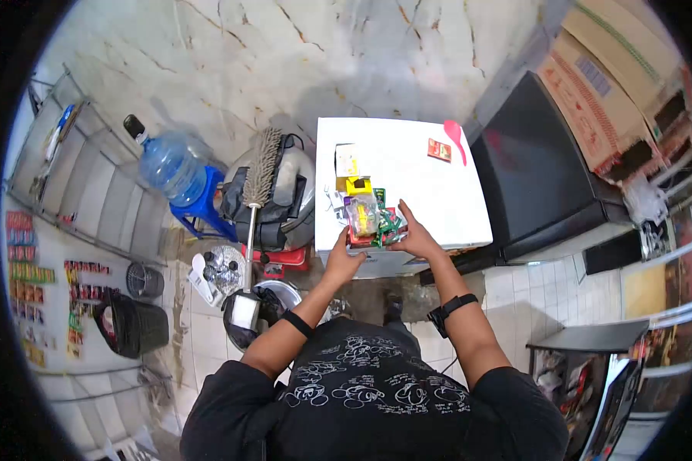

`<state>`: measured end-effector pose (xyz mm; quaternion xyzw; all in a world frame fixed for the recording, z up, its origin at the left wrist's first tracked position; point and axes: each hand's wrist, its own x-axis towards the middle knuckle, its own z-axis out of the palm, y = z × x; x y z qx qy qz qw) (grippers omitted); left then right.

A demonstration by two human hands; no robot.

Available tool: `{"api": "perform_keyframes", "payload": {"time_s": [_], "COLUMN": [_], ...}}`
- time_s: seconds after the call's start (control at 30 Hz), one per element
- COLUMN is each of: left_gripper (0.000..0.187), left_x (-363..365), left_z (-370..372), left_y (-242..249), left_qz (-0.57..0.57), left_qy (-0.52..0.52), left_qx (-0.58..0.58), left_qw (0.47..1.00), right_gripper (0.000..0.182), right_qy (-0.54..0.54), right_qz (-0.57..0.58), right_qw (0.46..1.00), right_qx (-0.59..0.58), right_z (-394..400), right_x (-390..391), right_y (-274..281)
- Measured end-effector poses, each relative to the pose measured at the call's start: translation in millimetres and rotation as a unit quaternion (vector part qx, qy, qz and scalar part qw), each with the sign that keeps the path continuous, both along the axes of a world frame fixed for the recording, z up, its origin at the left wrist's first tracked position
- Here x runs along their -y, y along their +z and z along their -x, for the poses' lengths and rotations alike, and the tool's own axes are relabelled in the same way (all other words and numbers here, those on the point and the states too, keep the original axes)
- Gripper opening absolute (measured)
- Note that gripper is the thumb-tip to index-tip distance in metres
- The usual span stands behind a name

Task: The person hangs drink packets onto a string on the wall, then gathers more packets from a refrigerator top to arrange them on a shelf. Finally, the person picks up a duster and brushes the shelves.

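Observation:
A mixed heap of small packets sits at the near left of a white tabletop (pixel 423 200). My left hand (pixel 344 260) is at the heap's near left corner, thumb and forefinger apart, touching a clear plastic pack (pixel 361 215) or the red packets under it. On the other side my right hand (pixel 417 235) spreads its fingers beside green packets (pixel 390 223), its thumb against their near edge. Behind the clear pack stands an open yellow box (pixel 357 185). Farther back lies another opened box (pixel 347 163). The undersides of both hands are hidden.
A red packet (pixel 439 150) and a pink ladle (pixel 455 140) lie at the table's far right. A black cabinet (pixel 538 169) stands to the right. Leftward are a duster (pixel 263 165), a water jug (pixel 173 173) on a blue stool (pixel 200 203), and a dark basket (pixel 134 326).

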<state>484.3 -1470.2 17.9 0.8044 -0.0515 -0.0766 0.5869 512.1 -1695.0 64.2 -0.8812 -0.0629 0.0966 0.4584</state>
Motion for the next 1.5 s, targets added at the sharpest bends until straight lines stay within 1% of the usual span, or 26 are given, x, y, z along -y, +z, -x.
{"api": "perform_keyframes", "payload": {"time_s": [0.1,0.13,0.23,0.33,0.37,0.5,0.53,0.6,0.67,0.7,0.73,0.77,0.8,0.83,0.87,0.9,0.93,1.0,1.1,1.13,1.2,1.23,1.27,1.37,1.4,1.5], "left_gripper": [0.080,0.080,0.078,0.080,0.081,0.081,0.081,0.081,0.078,0.076,0.073,0.061,0.061,0.053,0.046,0.036,0.036,0.035,0.034,0.033,0.036,0.035,0.035,0.034,0.033,0.031], "left_x": [13.2,19.4,44.3,79.8,88.5,129.0,137.1,150.5,157.5,157.9,157.6,157.5,153.0,145.5,139.2,136.6,133.9,127.6,118.8,115.8,106.9,105.8,104.2,99.9,98.0,96.1], "left_z": [6.7,9.7,19.8,24.8,24.0,13.8,9.4,1.6,-0.8,-0.8,-0.6,2.5,6.9,10.9,13.7,19.7,25.4,35.3,45.8,49.2,51.2,52.2,51.5,48.6,46.9,48.8], "left_y": [11.2,17.3,27.1,20.3,18.6,17.6,17.0,18.0,23.5,25.3,25.5,25.5,22.3,18.2,14.3,23.6,26.4,30.8,36.0,37.0,34.1,38.9,44.6,68.3,78.1,109.0], "left_qz": [0.029,0.028,0.020,0.036,0.076,0.061,0.063,0.113,0.104,0.097,0.091,0.090,0.091,0.116,0.140,0.144,0.144,0.163,0.169,0.162,0.144,0.148,0.152,0.184,0.206,0.203], "left_qy": [0.038,0.051,0.062,0.088,0.075,0.064,0.073,0.087,0.112,0.126,0.139,0.151,0.158,0.123,0.089,0.097,0.109,0.131,0.171,0.184,0.165,0.164,0.162,0.152,0.143,0.129], "left_qx": [-0.032,-0.034,-0.094,-0.089,-0.117,-0.102,-0.100,-0.130,-0.118,-0.117,-0.117,-0.089,-0.086,-0.120,-0.152,-0.143,-0.142,-0.159,-0.160,-0.157,-0.154,-0.154,-0.151,-0.127,-0.111,-0.081], "left_qw": [0.998,0.998,0.993,0.991,0.987,0.991,0.990,0.981,0.981,0.980,0.979,0.980,0.980,0.978,0.974,0.974,0.973,0.965,0.957,0.957,0.964,0.963,0.963,0.963,0.962,0.967], "right_gripper": [0.121,0.122,0.122,0.117,0.116,0.115,0.113,0.094,0.073,0.059,0.059,0.059,0.058,0.058,0.057,0.056,0.052,0.045,0.037,0.025,0.019,0.019,0.019,0.019,0.021,0.021], "right_qy": [0.045,0.056,0.106,0.143,0.150,0.173,0.186,0.193,0.146,0.077,0.023,0.003,-0.016,-0.009,-0.024,-0.038,-0.004,-0.053,-0.045,-0.049,-0.071,-0.098,-0.147,-0.179,-0.183,-0.124], "right_qz": [-0.061,-0.031,-0.032,-0.012,-0.017,-0.029,-0.010,0.003,0.071,0.089,0.122,0.140,0.155,0.152,0.247,0.340,0.344,0.321,0.316,0.269,0.118,0.030,0.081,0.024,-0.012,0.010], "right_qw": [0.995,0.994,0.993,0.988,0.987,0.979,0.976,0.968,0.982,0.992,0.988,0.979,0.967,0.967,0.951,0.927,0.929,0.928,0.936,0.946,0.967,0.976,0.969,0.955,0.951,0.932], "right_qx": [-0.065,-0.083,-0.042,-0.052,-0.056,-0.108,-0.114,-0.159,-0.095,-0.045,0.090,0.147,0.203,0.206,0.182,0.156,0.139,0.182,0.146,0.176,0.216,0.190,0.182,0.237,0.249,0.340], "right_z": [-14.4,-19.5,-31.8,-41.6,-46.0,-67.4,-73.9,-90.2,-125.0,-137.9,-154.9,-178.7,-196.4,-199.5,-203.4,-207.0,-207.8,-201.2,-205.6,-201.0,-206.5,-199.6,-201.1,-193.0,-177.9,-150.6], "right_x": [11.8,17.9,45.1,77.3,88.8,131.8,142.1,165.5,185.1,185.0,186.4,185.7,185.5,178.6,167.6,158.5,160.8,154.6,153.5,151.4,159.5,154.3,152.4,143.4,130.2,107.1], "right_y": [-5.4,-8.7,-11.4,-4.6,-3.2,-1.4,0.1,16.8,8.9,15.4,4.6,-5.6,-13.2,-8.6,-4.6,-3.3,-11.7,-27.4,-37.3,-31.4,-45.6,-26.4,-14.8,28.8,63.2,126.3]}}
